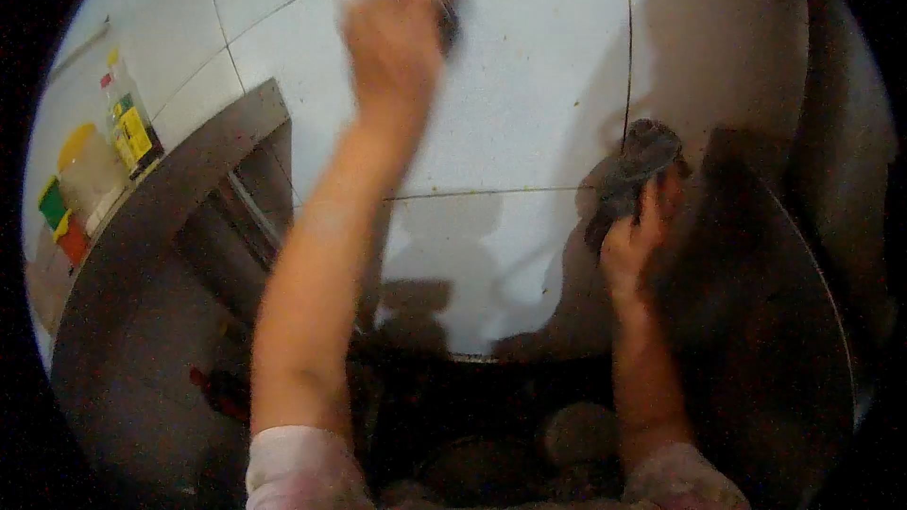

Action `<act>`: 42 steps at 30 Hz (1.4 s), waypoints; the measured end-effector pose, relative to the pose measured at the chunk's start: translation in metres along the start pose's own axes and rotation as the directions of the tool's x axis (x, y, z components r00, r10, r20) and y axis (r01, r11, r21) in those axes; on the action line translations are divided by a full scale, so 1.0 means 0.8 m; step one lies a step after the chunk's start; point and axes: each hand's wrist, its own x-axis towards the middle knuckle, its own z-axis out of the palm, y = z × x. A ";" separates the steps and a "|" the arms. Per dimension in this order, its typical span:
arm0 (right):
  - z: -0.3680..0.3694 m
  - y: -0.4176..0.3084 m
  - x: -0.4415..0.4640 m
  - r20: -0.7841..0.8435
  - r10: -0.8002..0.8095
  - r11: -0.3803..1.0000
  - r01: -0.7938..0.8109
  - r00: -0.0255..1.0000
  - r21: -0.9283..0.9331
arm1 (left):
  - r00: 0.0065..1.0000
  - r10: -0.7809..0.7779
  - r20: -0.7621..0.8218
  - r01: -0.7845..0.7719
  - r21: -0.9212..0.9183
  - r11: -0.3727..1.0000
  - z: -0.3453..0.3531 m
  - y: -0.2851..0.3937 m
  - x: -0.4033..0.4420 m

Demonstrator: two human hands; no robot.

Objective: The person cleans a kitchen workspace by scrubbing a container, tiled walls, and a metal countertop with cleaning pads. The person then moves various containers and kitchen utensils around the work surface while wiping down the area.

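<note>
My left hand (pixel 392 42) is stretched far up the white tiled surface (pixel 501 94) and smeared by motion. Its fingers close round a dark, rounded thing (pixel 446 0), too blurred to name. Lower on the right, my right hand (pixel 635 244) grips a dark grey, crumpled cloth (pixel 642 156). The cloth lies close against the tiles, and the fingers partly hide it. Small yellowish specks dot the tiles between the two hands.
At the left, a grey ledge (pixel 179 170) carries a bottle with a yellow label (pixel 135 132), a pale container with a yellow top (pixel 90 165) and a green-and-yellow item (pixel 54 206). A dark red object (pixel 219 392) shows below. Shadow covers the right side.
</note>
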 end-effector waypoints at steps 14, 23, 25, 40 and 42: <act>0.016 -0.004 -0.021 -0.006 0.079 0.994 -0.079 0.997 -0.073 | 0.826 0.255 0.503 -0.151 -0.239 0.959 0.013 0.051 -0.107; 0.005 0.018 -0.019 -0.031 0.172 0.984 -0.171 0.985 0.054 | 0.903 0.211 0.375 -0.071 -0.355 0.932 0.073 0.131 -0.082; -0.010 0.021 -0.018 0.003 0.227 0.973 -0.227 0.974 0.033 | 0.843 0.400 0.359 -0.170 -0.527 0.833 0.047 0.164 -0.157; 0.041 0.007 -0.058 -0.009 0.463 0.880 -0.459 0.886 0.122 | 0.880 0.348 0.325 -0.160 -0.486 0.859 0.044 0.133 -0.168; 0.042 0.031 -0.070 -0.053 0.475 0.878 -0.469 0.878 0.098 | 0.783 0.326 0.531 -0.243 -0.221 0.944 0.012 0.097 -0.162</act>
